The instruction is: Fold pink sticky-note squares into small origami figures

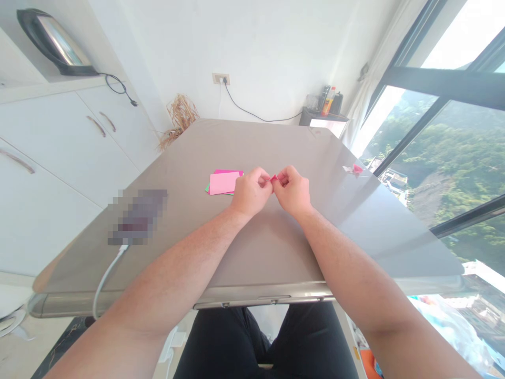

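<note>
A small folded piece of pink paper (274,178) is pinched between my two hands over the middle of the table. My left hand (252,192) grips its left side with thumb and finger, and my right hand (294,190) pinches the right side. Most of the paper is hidden behind my fingers. Just left of my left hand lies a stack of coloured paper sheets (223,183), light pink on top, with magenta and green edges showing beneath.
On the grey table (252,252), a blurred-out device (138,218) with a white cable (103,279) lies at the left. A small pink item with clear wrapping (357,169) sits near the right edge. Bottles (328,101) stand on a small cabinet behind; windows (434,126) line the right.
</note>
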{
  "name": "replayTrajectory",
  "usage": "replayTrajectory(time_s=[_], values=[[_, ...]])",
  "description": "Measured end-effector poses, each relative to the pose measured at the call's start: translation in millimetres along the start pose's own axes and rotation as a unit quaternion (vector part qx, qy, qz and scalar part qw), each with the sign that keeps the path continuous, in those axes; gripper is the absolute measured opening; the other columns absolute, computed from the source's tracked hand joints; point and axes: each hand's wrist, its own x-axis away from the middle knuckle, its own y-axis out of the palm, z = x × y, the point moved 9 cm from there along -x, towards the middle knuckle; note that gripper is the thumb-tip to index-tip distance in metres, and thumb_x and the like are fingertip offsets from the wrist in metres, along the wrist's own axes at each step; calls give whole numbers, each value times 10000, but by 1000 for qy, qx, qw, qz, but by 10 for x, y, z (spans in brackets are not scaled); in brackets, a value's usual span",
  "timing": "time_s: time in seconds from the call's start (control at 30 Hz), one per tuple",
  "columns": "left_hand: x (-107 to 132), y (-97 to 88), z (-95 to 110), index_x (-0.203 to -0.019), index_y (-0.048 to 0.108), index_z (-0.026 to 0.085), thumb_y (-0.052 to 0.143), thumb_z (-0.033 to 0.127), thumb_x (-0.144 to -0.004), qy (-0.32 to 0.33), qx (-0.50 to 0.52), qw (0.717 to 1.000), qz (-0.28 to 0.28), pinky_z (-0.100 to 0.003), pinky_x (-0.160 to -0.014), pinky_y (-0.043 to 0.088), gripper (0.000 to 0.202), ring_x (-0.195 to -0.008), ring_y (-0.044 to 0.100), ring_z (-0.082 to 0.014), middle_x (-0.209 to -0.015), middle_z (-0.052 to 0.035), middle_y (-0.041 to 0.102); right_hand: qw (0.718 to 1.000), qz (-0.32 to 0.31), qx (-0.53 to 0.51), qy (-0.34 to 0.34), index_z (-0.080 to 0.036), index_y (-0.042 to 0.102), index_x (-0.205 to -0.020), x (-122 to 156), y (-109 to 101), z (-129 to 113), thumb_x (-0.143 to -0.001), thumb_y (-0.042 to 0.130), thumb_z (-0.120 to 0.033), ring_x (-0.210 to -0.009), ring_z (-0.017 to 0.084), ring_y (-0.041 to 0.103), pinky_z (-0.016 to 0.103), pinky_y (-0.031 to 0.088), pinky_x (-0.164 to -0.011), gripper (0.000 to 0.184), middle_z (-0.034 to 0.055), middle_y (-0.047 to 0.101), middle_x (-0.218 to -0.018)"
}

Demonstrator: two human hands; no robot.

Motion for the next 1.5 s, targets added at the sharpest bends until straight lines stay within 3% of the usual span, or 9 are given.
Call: replayTrajectory(time_s=[0.43, 0.8, 0.9, 1.0, 1.17, 1.3, 1.5], values=[[35, -74, 54, -745, 603, 225, 646, 184, -783, -12, 18, 997, 73, -281, -633, 513, 71, -636, 661, -143, -683, 15, 708, 995, 78, 56, -31, -253, 434, -781, 21, -103, -120, -807, 559, -304, -580, 141, 507, 294, 384, -604, 138, -52, 597, -635], [58, -40, 46, -795, 612, 224, 690, 242, -792, -1, 116, 991, 67, -290, -692, 542, 80, -699, 678, -144, -755, 2, 719, 994, 84, -56, -33, -258, 480, -913, 3, -96, -35, -849, 602, -390, -609, 133, 583, 305, 462, -629, 190, -40, 639, -733], [33, 14, -63, -896, 640, 226, 699, 304, -802, -64, 237, 969, 38, -308, -699, 567, 136, -770, 707, -170, -853, -20, 735, 992, 96, -56, -62, -257, 481, -892, 19, -117, -81, -864, 563, -344, -642, 133, 601, 306, 470, -645, 123, -26, 652, -785], [7, 132, -167, -945, 687, 212, 670, 429, -846, -142, 372, 917, -18, -347, -727, 588, 239, -849, 724, -207, -908, -53, 746, 988, 107, -33, -106, -258, 484, -892, 45, -140, -155, -836, 557, -285, -668, 138, 602, 312, 475, -663, 96, -23, 654, -814], [-2, 212, -157, -914, 760, 188, 809, 388, -740, -168, 443, 878, -73, -422, -899, 572, 269, -994, 711, -244, -974, -76, 756, 983, 106, -21, -146, -254, 486, -907, 70, -156, -214, -827, 578, -280, -673, 138, 592, 311, 484, -656, 125, -14, 649, -842], [16, 216, -77, -914, 769, 187, 824, 319, -722, -143, 471, 867, -78, -446, -943, 556, 240, -1020, 703, -247, -994, -72, 756, 983, 107, -27, -150, -250, 496, -919, 71, -168, -216, -847, 589, -324, -677, 137, 576, 314, 499, -659, 139, -7, 643, -851], [24, 195, -17, -925, 746, 207, 810, 257, -716, -118, 459, 877, -75, -402, -920, 558, 224, -966, 704, -204, -949, -38, 754, 979, 104, -59, -166, -243, 518, -916, 82, -166, -240, -861, 599, -333, -772, 157, 613, 321, 526, -686, 132, 8, 649, -878]])
